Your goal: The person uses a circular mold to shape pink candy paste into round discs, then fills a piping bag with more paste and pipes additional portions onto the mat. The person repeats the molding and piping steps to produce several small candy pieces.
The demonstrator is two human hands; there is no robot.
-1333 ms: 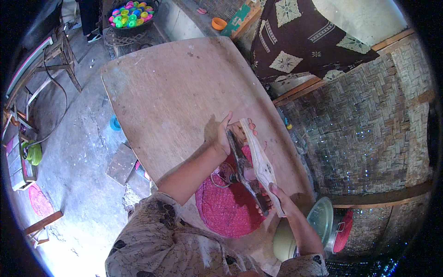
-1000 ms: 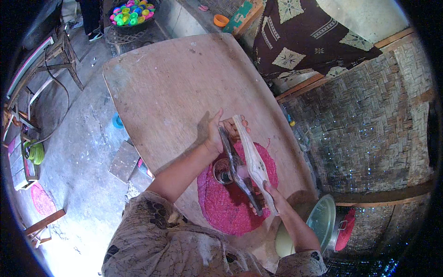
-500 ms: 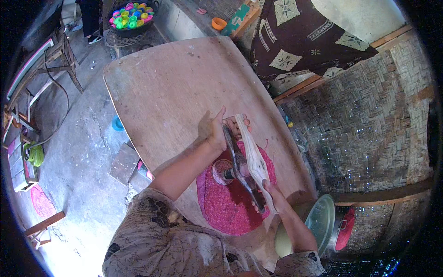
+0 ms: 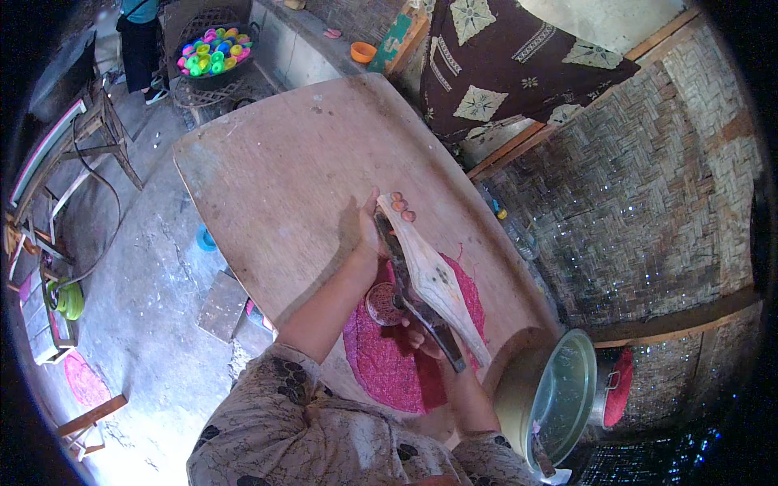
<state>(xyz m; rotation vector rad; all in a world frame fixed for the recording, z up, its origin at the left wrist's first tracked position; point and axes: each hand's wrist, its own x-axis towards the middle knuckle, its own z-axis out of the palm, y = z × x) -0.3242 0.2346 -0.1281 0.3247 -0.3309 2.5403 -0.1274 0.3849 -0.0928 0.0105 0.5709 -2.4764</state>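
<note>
My left hand (image 4: 371, 231) is closed round the far ends of a two-levered wooden hand press, its fingertips curling over the pale lever (image 4: 433, 279). The dark lever (image 4: 429, 320) lies alongside, to the left of the pale one. From its middle a round, pink-stained cup with a patterned face (image 4: 382, 304) sticks out to the left. My right hand (image 4: 425, 342) is under the near part of the dark lever, fingers apart and partly hidden, close to the cup. Beneath the press, a bright pink, rough-textured round sheet (image 4: 377, 373) lies on the wooden table (image 4: 284, 162).
A large greenish basin (image 4: 579, 389) stands at the table's near right, beside a metal pot with pink stuff (image 4: 620, 389). Woven bamboo wall (image 4: 632, 219) runs along the right. Colourful cups (image 4: 215, 53) fill a dark basin at the far left, near a standing person (image 4: 139, 40).
My right hand has let go of the pale lever's near end and moved left, under the dark lever. The press has shifted slightly left in view, and my left fingers now wrap over the pale lever.
</note>
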